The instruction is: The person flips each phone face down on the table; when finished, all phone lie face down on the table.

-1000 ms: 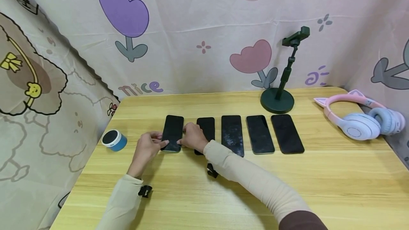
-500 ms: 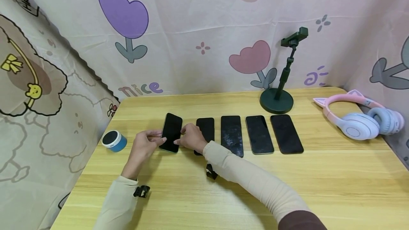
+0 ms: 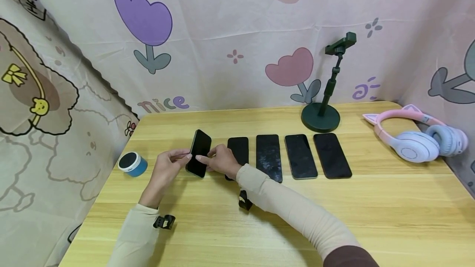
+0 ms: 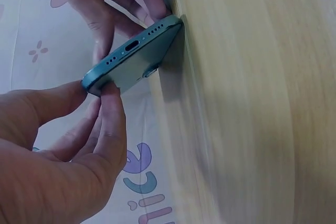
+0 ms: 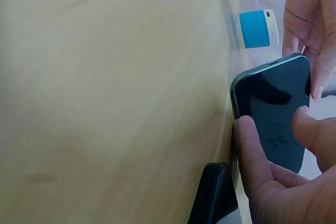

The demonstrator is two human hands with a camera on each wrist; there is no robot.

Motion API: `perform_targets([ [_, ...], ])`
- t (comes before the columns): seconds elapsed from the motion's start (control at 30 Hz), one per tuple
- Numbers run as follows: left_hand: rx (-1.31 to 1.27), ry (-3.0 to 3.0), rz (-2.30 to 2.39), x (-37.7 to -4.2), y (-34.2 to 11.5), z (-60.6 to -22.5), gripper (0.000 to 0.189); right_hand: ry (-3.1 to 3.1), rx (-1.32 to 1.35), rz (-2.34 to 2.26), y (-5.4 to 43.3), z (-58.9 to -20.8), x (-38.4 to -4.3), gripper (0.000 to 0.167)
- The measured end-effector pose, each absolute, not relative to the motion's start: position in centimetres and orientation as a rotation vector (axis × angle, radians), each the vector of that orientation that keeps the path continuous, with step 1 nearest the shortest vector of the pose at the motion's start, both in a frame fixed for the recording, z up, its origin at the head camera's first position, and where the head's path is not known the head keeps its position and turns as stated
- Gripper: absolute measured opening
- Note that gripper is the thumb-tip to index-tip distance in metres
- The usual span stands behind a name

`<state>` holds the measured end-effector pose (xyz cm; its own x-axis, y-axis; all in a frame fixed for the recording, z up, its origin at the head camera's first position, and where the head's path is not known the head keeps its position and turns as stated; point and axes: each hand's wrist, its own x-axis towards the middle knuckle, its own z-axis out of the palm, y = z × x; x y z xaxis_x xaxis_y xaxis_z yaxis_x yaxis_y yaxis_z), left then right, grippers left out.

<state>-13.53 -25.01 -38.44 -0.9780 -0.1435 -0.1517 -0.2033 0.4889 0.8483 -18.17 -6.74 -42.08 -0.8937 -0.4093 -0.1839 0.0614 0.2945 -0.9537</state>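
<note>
At our pale wood-grain bench (image 3: 297, 226), fingers of our left hand (image 3: 166, 172) and right hand (image 3: 224, 160) pinch a tilted, black-screened, green-edged phone (image 3: 201, 145) between them; right of them lie four flat black phones (image 3: 269, 151).

In the head view, the near edge of the table (image 3: 208, 230) is cut off, the back of the held phone (image 3: 202, 144) is hidden, and the leftmost flat phone (image 3: 241, 146) is partly covered by the right hand (image 3: 223, 161).

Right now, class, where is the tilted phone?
In the head view, the tilted phone is left of centre, held between the left hand and right hand, left of the leftmost flat phone.
</note>
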Motion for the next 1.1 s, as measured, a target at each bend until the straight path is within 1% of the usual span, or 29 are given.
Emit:
perform_targets([
  [0.23, -0.308, 2.619, 1.560, -13.44, -25.12, -38.43, 0.040, 2.107, -0.327, -1.655, -6.71, -42.14, -18.20, 0.055],
  [0.57, -0.258, 2.523, 1.616, -13.31, -25.27, -38.61, 0.046, 1.925, -0.300, -1.789, -6.86, -42.23, -18.28, 0.056],
  [0.83, -0.209, 2.501, 1.624, -13.30, -25.29, -38.97, 0.048, 1.810, -0.224, -1.840, -7.12, -42.15, -18.32, 0.064],
  [1.1, -0.168, 2.448, 1.647, -13.24, -25.21, -39.14, 0.050, 1.763, -0.196, -1.857, -7.22, -42.32, -18.33, 0.060],
])
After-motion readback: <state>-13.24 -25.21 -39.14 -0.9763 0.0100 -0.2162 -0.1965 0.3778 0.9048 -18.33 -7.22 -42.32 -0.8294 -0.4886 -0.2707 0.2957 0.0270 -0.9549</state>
